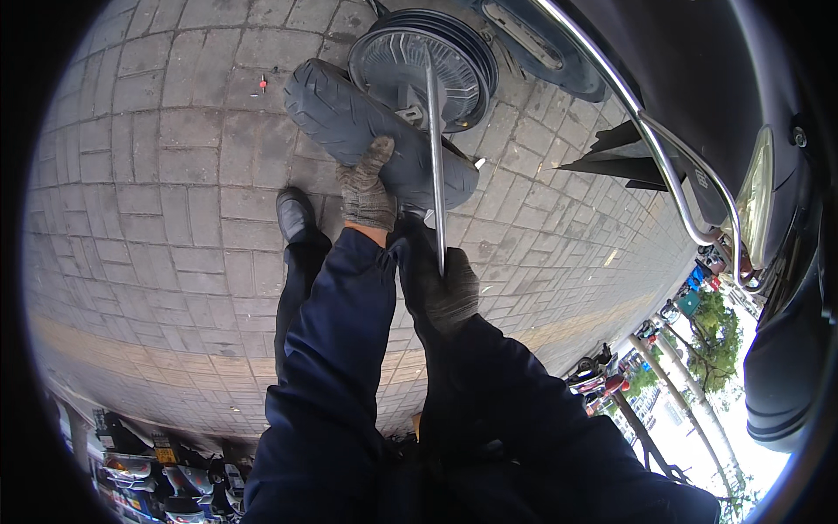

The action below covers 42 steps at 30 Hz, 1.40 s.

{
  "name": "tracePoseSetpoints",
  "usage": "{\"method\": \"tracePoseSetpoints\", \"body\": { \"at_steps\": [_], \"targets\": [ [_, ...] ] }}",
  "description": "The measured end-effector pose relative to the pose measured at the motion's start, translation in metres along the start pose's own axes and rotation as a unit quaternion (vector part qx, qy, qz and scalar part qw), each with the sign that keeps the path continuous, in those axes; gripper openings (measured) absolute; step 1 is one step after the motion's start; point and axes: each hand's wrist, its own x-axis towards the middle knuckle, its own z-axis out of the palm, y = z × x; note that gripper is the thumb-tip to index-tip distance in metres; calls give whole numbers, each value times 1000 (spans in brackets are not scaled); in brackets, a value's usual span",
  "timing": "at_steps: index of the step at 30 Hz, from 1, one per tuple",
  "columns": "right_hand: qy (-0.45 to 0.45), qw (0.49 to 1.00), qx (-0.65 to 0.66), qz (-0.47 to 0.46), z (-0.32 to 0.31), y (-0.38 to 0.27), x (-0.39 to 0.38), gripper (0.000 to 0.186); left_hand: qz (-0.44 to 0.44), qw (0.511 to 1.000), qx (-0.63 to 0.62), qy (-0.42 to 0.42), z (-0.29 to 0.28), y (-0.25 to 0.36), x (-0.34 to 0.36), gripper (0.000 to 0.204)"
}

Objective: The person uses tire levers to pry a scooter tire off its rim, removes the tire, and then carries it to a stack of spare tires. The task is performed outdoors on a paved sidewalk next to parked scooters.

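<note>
One metal bar (436,148) is gripped near its lower end by the right hand (452,293), its fingers closed around it, the far end crossing over the wheel (388,79). The tyre (408,162), just before the wheel above the paving (192,166), is clasped by the left hand (367,190), its fingers partly hidden.

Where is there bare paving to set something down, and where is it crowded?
Widest free patch: the paving left of the tyre and black shoe, barring a small red item. Another lies right of the tyre, toward the chrome bar. Crowded: tyre, black wheel rim and metal rod bunch together, left hand on tyre, right hand gripping rod.
</note>
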Motion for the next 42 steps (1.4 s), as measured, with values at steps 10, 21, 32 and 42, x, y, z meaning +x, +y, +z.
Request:
{"method": "tracePoseSetpoints", "body": {
  "at_steps": [10,21,32,42],
  "targets": [
    [139,899,-413,35,-144,66,7,47,-55,997,-51,27,12,23,-15,68],
    [18,876,-422,-232,-63,-193,272,112,-23,997,-72,-24,6,27,-26,66],
    [36,816,-540,-203,-35,-193,217,91,-62,987,-141,42,-49,38,-38,64],
    [39,779,-583,-229,5,-161,200,82,33,996,-53,63,-102,82,-96,79]
  ]
}}
